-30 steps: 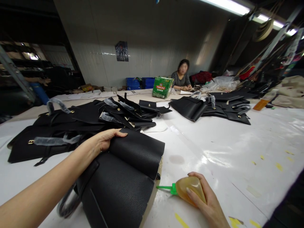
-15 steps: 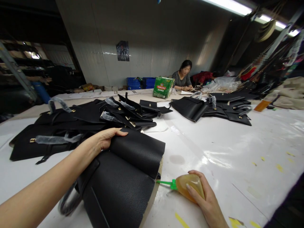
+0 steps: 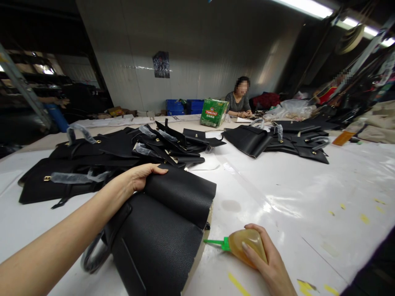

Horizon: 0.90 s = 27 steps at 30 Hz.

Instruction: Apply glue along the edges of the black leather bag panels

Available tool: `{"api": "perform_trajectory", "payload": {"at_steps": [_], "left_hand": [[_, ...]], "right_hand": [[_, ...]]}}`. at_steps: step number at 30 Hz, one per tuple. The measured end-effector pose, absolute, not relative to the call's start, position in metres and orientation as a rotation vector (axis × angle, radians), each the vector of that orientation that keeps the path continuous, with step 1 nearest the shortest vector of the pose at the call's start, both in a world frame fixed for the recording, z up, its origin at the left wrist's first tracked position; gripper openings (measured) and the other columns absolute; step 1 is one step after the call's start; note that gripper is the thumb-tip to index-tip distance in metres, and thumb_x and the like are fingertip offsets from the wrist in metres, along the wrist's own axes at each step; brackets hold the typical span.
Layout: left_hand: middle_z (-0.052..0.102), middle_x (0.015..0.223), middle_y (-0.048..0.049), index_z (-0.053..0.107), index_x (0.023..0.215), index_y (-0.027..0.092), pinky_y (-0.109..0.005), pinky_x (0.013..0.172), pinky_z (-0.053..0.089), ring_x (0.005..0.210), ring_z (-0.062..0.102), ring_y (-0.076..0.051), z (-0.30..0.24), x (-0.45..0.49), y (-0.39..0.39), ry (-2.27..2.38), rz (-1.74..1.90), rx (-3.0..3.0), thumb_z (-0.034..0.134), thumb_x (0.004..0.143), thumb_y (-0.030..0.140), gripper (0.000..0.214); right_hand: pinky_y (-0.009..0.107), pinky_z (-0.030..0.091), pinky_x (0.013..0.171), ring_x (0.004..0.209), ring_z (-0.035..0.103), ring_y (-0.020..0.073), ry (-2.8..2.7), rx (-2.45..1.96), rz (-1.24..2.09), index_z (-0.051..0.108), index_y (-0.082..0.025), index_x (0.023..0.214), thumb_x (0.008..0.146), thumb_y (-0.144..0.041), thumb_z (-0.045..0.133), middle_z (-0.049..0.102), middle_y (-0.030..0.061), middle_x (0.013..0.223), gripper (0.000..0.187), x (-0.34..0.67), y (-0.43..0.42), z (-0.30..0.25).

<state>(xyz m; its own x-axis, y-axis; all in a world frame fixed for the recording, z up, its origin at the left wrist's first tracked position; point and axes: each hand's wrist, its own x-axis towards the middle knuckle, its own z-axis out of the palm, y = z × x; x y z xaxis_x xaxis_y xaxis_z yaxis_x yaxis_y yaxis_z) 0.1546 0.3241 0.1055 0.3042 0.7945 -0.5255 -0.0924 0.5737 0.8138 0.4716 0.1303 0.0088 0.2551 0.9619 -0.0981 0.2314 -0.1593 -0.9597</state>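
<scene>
From the head camera, the left hand (image 3: pixel 140 176) grips the folded-back flap of a black bag (image 3: pixel 163 234) lying on the white table (image 3: pixel 277 185), fingers curled over the flap's edge. The right hand (image 3: pixel 267 261) wraps around an amber glue bottle (image 3: pixel 245 243), its green nozzle (image 3: pixel 214 242) pointing at the bag's edge. More black bags (image 3: pixel 101 160) lie piled behind.
</scene>
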Motion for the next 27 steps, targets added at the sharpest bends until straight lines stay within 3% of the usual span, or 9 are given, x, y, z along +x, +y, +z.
{"api": "perform_trajectory", "payload": {"at_steps": [6, 12, 17, 23, 27], "left_hand": [[0.074, 0.079, -0.01, 0.069, 0.085, 0.015, -0.033, 0.068, 0.058, 0.067, 0.068, -0.021, 0.109, 0.157, 0.321, 1.133, 0.679, 0.78, 0.063, 0.071, 0.005, 0.018], [0.074, 0.078, -0.0099, 0.068, 0.081, 0.016, -0.034, 0.066, 0.058, 0.066, 0.068, -0.022, 0.11, 0.158, 0.321, 1.151, 0.681, 0.782, 0.065, 0.07, 0.005, 0.016], [0.074, 0.078, -0.0092, 0.068, 0.081, 0.017, -0.033, 0.066, 0.058, 0.066, 0.068, -0.021, 0.111, 0.156, 0.321, 1.153, 0.683, 0.78, 0.062, 0.071, 0.005, 0.016], [0.074, 0.076, -0.0081, 0.068, 0.079, 0.016, -0.032, 0.067, 0.057, 0.067, 0.068, -0.021, 0.112, 0.155, 0.319, 1.15, 0.676, 0.772, 0.063, 0.071, 0.006, 0.014], [0.073, 0.073, -0.0069, 0.068, 0.077, 0.016, -0.032, 0.067, 0.057, 0.067, 0.067, -0.021, 0.11, 0.153, 0.321, 1.154, 0.675, 0.765, 0.065, 0.07, 0.006, 0.013]], "right_hand": [[0.029, 0.045, 0.063, 0.069, 0.06, 0.0212, -1.233, -1.472, 1.188, 0.042, -0.027, 0.11, 0.075, -0.058, 0.057, 0.064, -0.0011, 0.08, 0.049, 0.464, 0.119, 0.004], [0.029, 0.045, 0.074, 0.081, 0.06, 0.022, -1.178, -1.651, 0.93, 0.043, -0.027, 0.11, 0.076, -0.057, 0.057, 0.061, 0.0007, 0.095, 0.048, 0.467, 0.12, 0.004], [0.03, 0.046, 0.064, 0.07, 0.062, 0.0226, -1.207, -1.494, 1.205, 0.041, -0.026, 0.112, 0.074, -0.059, 0.057, 0.064, 0.0005, 0.083, 0.052, 0.456, 0.107, 0.001], [0.031, 0.043, 0.081, 0.091, 0.061, 0.0239, -1.116, -1.701, 0.951, 0.043, -0.029, 0.112, 0.075, -0.06, 0.057, 0.06, 0.0019, 0.106, 0.05, 0.459, 0.11, 0.004], [0.03, 0.047, 0.068, 0.071, 0.063, 0.0219, -1.178, -1.563, 1.132, 0.04, -0.026, 0.112, 0.075, -0.058, 0.057, 0.065, 0.0002, 0.086, 0.052, 0.447, 0.1, -0.001]]}}
